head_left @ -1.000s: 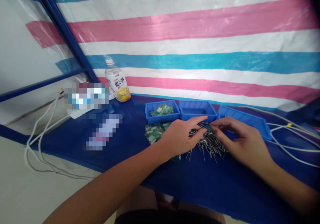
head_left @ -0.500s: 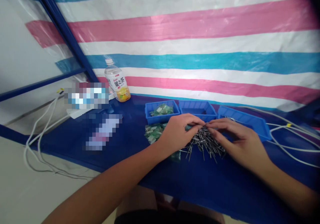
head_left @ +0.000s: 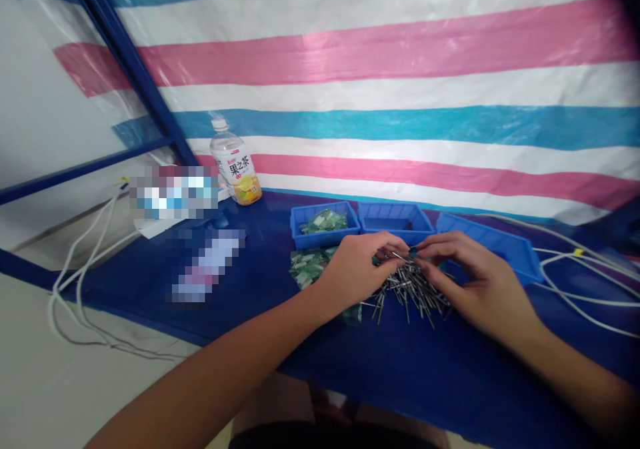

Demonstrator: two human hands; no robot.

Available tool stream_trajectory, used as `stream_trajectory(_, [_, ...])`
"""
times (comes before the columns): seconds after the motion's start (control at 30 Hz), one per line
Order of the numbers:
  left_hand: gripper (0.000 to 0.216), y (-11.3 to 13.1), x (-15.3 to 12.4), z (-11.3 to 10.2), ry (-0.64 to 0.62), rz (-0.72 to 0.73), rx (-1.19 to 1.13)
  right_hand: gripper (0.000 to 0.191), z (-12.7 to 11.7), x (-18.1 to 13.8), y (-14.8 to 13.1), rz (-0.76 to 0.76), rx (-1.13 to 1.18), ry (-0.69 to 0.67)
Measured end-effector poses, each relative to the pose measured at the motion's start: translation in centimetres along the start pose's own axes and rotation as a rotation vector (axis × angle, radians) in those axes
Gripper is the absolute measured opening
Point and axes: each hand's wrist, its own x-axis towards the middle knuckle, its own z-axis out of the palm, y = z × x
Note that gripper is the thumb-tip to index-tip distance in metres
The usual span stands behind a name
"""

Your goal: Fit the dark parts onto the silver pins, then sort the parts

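Observation:
A thin metal pin (head_left: 400, 256) sits between the thumb and fingers of my left hand (head_left: 357, 265), which is closed in a pinch. Facing it, my right hand (head_left: 475, 272) has its thumb and fingertips drawn together close to the pin's end. What those fingers hold is too small to make out. Directly beneath both hands lies a loose pile of similar metal pins (head_left: 413, 292) on the blue table (head_left: 400, 362). Small green-and-clear packets (head_left: 307, 269) are heaped beside my left wrist, partly covered by it.
Behind the hands stand a blue bin (head_left: 300, 241) with green packets, a middle blue bin (head_left: 367, 214) and a right blue bin (head_left: 520, 255) partly hidden by my hand. A drink bottle (head_left: 240, 169) stands at the back left. White cables (head_left: 590, 295) run along the right side.
My fingertips have parted slightly, and the pin in my left hand now shows more plainly. The pile and bins have stayed put.

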Motion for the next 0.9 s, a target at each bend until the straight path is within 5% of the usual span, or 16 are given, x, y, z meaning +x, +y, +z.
stream_trajectory(0.17, [0.026,0.16,-0.09,0.11,-0.025,0.041,-0.005,0.005,0.29,-0.23,0.30,0.076,0.032,-0.118])
stream_trajectory(0.43, [0.032,0.27,-0.24,0.31,-0.025,0.062,-0.071,0.010,0.56,-0.45,0.21,0.105,0.050,-0.093])
stream_trajectory(0.63, [0.031,0.27,-0.23,0.11,0.020,0.091,-0.023,0.038,0.48,-0.45,0.19,0.114,0.128,-0.032])
stream_trajectory(0.9, [0.033,0.28,-0.50,0.23,-0.067,0.127,0.198,0.017,-0.03,-0.24,-0.23,0.152,0.015,0.028])
